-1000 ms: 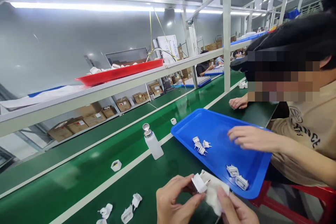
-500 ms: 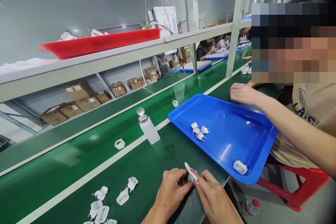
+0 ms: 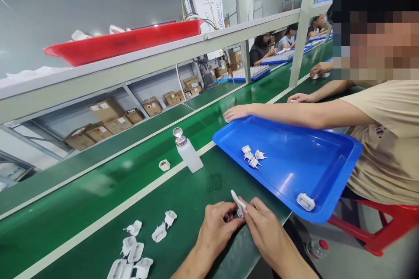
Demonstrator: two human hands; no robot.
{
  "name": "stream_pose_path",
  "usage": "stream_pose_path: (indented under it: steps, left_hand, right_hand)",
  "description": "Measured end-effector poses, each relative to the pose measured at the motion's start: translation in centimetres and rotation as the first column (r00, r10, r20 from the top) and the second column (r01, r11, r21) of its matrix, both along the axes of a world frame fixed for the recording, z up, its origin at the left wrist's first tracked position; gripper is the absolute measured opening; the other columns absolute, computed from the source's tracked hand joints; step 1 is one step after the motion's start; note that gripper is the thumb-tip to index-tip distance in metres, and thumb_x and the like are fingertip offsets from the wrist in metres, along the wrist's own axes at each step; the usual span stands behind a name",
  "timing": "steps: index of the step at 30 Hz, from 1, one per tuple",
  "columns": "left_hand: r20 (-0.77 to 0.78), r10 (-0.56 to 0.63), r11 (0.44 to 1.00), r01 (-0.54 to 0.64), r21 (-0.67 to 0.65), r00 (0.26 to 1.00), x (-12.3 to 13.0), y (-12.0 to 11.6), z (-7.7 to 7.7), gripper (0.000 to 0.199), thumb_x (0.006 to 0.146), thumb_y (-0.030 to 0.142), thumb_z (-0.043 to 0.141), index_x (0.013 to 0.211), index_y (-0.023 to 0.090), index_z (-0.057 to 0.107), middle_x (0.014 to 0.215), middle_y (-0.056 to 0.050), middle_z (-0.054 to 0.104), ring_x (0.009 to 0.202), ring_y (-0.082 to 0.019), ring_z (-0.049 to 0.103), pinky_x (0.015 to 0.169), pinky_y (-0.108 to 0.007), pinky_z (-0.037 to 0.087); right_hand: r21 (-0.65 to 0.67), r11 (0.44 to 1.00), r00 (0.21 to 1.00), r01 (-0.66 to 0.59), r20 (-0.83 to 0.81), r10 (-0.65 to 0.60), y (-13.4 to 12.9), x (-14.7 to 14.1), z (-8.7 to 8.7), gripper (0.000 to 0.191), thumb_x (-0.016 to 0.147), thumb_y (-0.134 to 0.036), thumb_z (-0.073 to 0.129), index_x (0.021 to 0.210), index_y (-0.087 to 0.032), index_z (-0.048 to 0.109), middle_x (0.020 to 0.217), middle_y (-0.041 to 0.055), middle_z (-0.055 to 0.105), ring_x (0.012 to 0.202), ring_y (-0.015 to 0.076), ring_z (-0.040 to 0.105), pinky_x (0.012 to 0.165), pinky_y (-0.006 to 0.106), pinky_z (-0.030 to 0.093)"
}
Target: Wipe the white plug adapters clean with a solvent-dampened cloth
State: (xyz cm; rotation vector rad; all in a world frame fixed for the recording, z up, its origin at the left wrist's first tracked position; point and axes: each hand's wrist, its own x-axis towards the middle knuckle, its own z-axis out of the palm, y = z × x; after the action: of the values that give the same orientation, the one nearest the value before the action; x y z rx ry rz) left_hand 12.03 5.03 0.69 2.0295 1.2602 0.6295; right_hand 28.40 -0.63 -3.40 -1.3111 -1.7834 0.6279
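Above the front edge of the green table, my left hand (image 3: 218,222) pinches a small white plug housing (image 3: 240,213), mostly hidden by my fingers. My right hand (image 3: 266,231) is closed on a thin white folded cloth (image 3: 236,198), which presses against the housing. Several loose white plug housings (image 3: 135,252), some with pins showing, lie to the left on the table. A white pump bottle (image 3: 190,157) with a metal top stands beyond my hands. The blue tray (image 3: 281,183) on the right bears several pinned plug housings (image 3: 252,157) and one near its corner (image 3: 305,202).
A co-worker's arm (image 3: 294,114) crosses the tray's far edge, the hand over the green belt (image 3: 114,174). One white housing (image 3: 164,165) sits on the belt. A red tray (image 3: 131,43) rests on the shelf above. A red stool (image 3: 376,226) stands at right.
The co-worker's arm has stretched left over the tray to the belt, covering where a small white piece lay. The nearer white housing has shifted right along the belt. My hands keep their hold.
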Motion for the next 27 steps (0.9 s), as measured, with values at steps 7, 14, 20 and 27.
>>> stream_pose_path:
  steps: [7, 14, 20, 27]
  left_hand:
    - [0.014, -0.032, 0.999, 0.032, 0.0, 0.999, 0.0, 0.0, 0.2, 0.008, 0.081, 0.021, 0.076, 0.086, 0.02, 0.082, 0.065, 0.002, 0.062, 0.062, -0.013, 0.052, 0.061, -0.024, 0.036]
    - [0.104, -0.013, 1.0, 0.013, -0.004, 0.994, -0.2, -0.2, -0.1, 0.01, 0.08, 0.021, 0.077, 0.088, 0.022, 0.083, 0.066, 0.001, 0.065, 0.062, -0.014, 0.054, 0.06, -0.024, 0.038]
    - [0.294, 0.019, 0.999, -0.005, -0.046, 0.956, -0.4, -0.5, -0.6, 0.026, 0.07, 0.024, 0.084, 0.096, 0.02, 0.085, 0.072, -0.004, 0.075, 0.062, -0.016, 0.065, 0.06, -0.026, 0.051]
    - [0.585, 0.001, 0.999, 0.025, -0.036, 0.811, 0.6, -3.2, 3.6, 0.032, 0.064, 0.022, 0.09, 0.095, 0.018, 0.084, 0.078, -0.008, 0.081, 0.064, -0.018, 0.072, 0.063, -0.027, 0.061]
  right_hand:
    - [-0.012, 1.0, 1.0, -0.014, 0.001, 0.014, -0.8, 0.1, 0.3, 0.044, 0.108, -0.024, 0.028, 0.137, -0.014, 0.06, 0.092, 0.0075, 0.057, 0.079, 0.0185, 0.067, 0.074, 0.032, 0.055]
    - [-0.018, 1.0, 1.0, 0.014, -0.003, -0.014, -0.6, 0.0, 0.7, 0.043, 0.107, -0.025, 0.028, 0.129, -0.017, 0.064, 0.091, 0.0068, 0.057, 0.078, 0.0184, 0.066, 0.074, 0.03, 0.053]
    - [-0.124, 0.983, 0.968, 0.138, -0.192, -0.16, -4.4, 2.2, 1.2, 0.043, 0.105, -0.045, 0.042, 0.073, -0.021, 0.059, 0.073, -0.0008, 0.054, 0.066, 0.0139, 0.057, 0.062, 0.022, 0.043]
    - [-0.36, 0.885, 0.601, 0.295, -0.649, -0.465, -4.5, 0.2, 3.5, 0.048, 0.086, -0.063, 0.066, 0.083, -0.016, 0.074, 0.068, 0.0015, 0.064, 0.065, 0.0181, 0.056, 0.06, 0.025, 0.045]
